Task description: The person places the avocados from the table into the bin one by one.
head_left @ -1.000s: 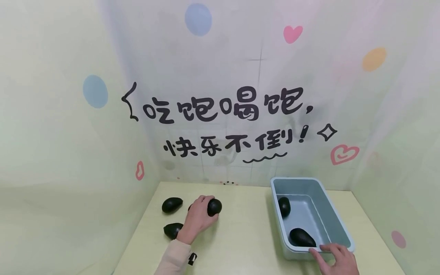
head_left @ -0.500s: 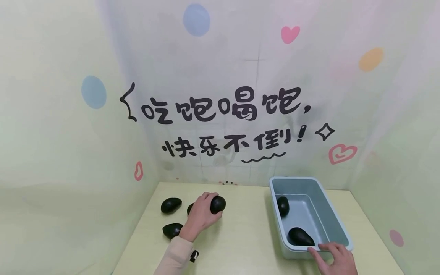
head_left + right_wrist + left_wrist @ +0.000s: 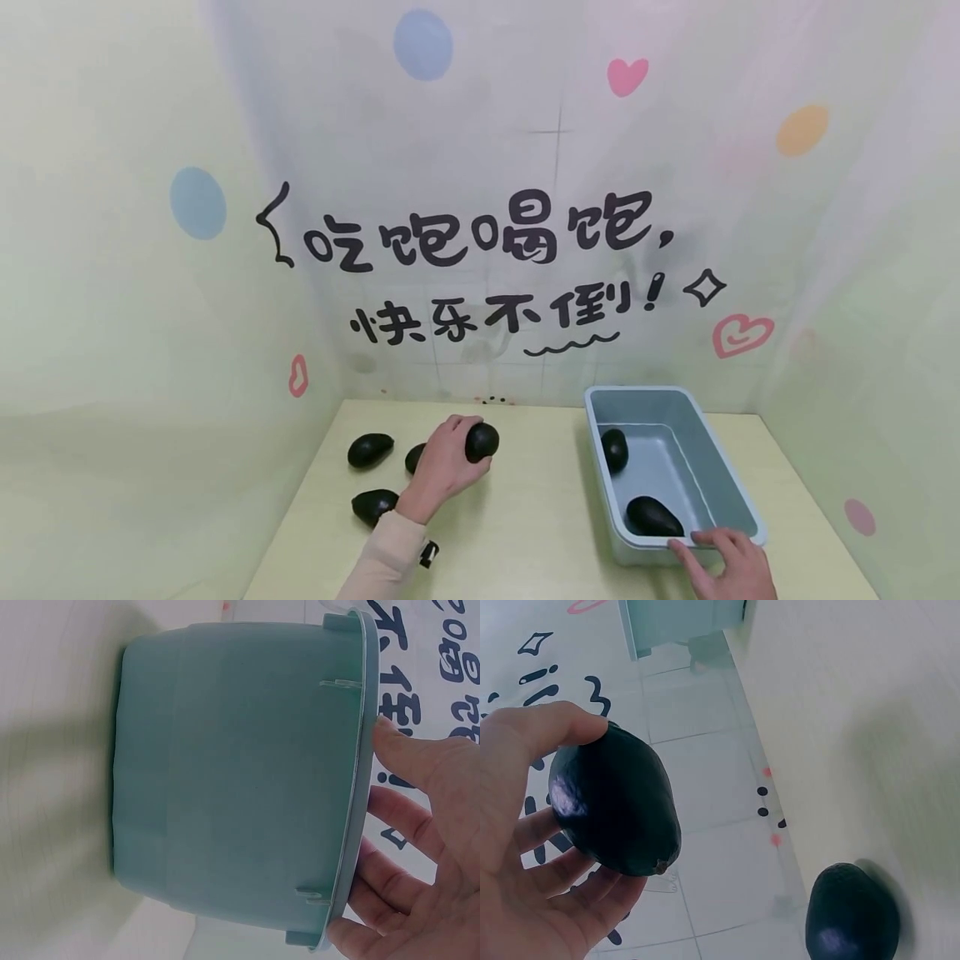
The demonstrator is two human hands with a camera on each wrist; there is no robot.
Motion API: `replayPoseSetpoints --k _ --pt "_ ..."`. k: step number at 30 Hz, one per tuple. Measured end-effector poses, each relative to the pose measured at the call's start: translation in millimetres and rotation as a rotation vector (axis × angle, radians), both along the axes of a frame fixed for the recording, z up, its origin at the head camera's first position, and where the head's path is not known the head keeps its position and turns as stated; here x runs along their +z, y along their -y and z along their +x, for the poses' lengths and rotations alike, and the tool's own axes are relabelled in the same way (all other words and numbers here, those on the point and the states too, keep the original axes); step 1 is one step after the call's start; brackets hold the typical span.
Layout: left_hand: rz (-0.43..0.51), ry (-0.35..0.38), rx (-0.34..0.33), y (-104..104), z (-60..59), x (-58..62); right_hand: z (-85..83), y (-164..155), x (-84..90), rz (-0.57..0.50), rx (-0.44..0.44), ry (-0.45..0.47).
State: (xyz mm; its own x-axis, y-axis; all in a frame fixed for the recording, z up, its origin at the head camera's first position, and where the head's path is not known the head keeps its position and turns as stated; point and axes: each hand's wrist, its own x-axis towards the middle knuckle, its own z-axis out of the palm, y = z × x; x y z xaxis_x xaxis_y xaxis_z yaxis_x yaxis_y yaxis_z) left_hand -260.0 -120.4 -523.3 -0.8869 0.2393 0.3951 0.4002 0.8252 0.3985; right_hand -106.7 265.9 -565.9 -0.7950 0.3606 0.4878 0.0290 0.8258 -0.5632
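My left hand (image 3: 442, 467) grips a dark avocado (image 3: 482, 441) a little above the pale green table (image 3: 525, 533); up close the left hand (image 3: 525, 855) wraps its fingers around the avocado (image 3: 615, 802). Three more avocados lie on the table at the left: one (image 3: 370, 450), one (image 3: 415, 457) partly behind my hand, one (image 3: 372, 505) near my sleeve. My right hand (image 3: 723, 558) holds the near rim of a grey-blue plastic bin (image 3: 678, 400), fingers over the edge. The right hand (image 3: 420, 847) hooks over the bin (image 3: 232, 780) rim. Two avocados (image 3: 615, 448) (image 3: 654, 517) lie inside the bin.
Walls covered in pale sheeting with black lettering and coloured dots close in the table at the back, left and right. Bare tabletop lies between the avocados and the bin. Another avocado (image 3: 851, 915) rests on the table in the left wrist view.
My left hand has lifted the avocado slightly and carried it a little to the right. The right hand has stayed on the bin's rim.
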Motion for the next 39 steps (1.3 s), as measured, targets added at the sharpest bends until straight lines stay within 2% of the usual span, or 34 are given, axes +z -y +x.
replayPoseSetpoints --k 4,11,18,24,31,39 --pt "-0.001 0.003 -0.003 -3 -2.6 4.9 -0.8 0 -0.7 0.024 0.011 -0.051" --pt "-0.003 0.038 -0.031 -9 -5.1 11.7 0.4 1 -0.7 0.013 0.004 -0.047" --pt "-0.013 -0.006 -0.048 -16 -6.3 14.7 0.8 1 1.4 0.005 -0.019 0.007" --pt "-0.009 -0.027 -0.086 -23 -8.0 21.6 0.0 1 2.5 0.007 -0.022 0.008" --pt "-0.013 -0.004 -0.105 -29 -7.6 22.4 0.4 0 6.0 -0.015 -0.021 0.115" --pt "-0.026 -0.025 -0.121 -38 -7.4 26.1 0.8 1 4.5 -0.023 -0.033 0.094"
